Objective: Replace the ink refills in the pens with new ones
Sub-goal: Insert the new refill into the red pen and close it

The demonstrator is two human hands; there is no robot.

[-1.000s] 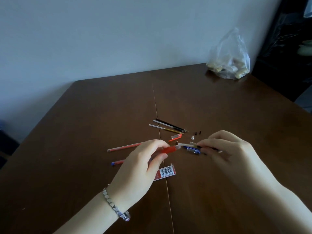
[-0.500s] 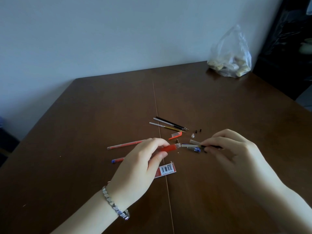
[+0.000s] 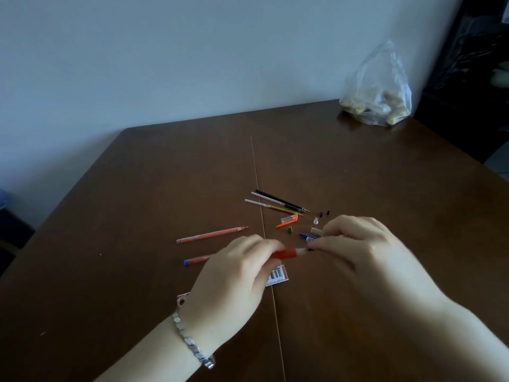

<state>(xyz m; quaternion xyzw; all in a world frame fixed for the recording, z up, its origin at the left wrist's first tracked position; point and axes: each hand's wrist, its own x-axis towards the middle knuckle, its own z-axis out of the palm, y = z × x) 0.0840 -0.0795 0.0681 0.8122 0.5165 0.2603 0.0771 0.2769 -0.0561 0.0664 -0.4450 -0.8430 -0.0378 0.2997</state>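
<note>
The left hand (image 3: pixel 234 279) grips the red pen barrel (image 3: pixel 286 254) from the left. The right hand (image 3: pixel 366 252) pinches the barrel's right end with curled fingers, and the barrel is held just above the surface (image 3: pixel 137 188).

Under the barrel lies a barcoded packet (image 3: pixel 277 276), partly covered by the left hand. Left of the barrel lie two red refills (image 3: pixel 212 234). Just beyond it are a blue cap (image 3: pixel 308 237), a red cap (image 3: pixel 287 220), two small cone tips (image 3: pixel 316 221) and two black bits (image 3: pixel 325 213). Farther beyond lie three thin refills (image 3: pixel 278 205), close together.

Bare wood runs from the refills to the far edge at the wall. A plastic bag (image 3: pixel 377 89) sits well apart from the barrel, at the far right corner.
</note>
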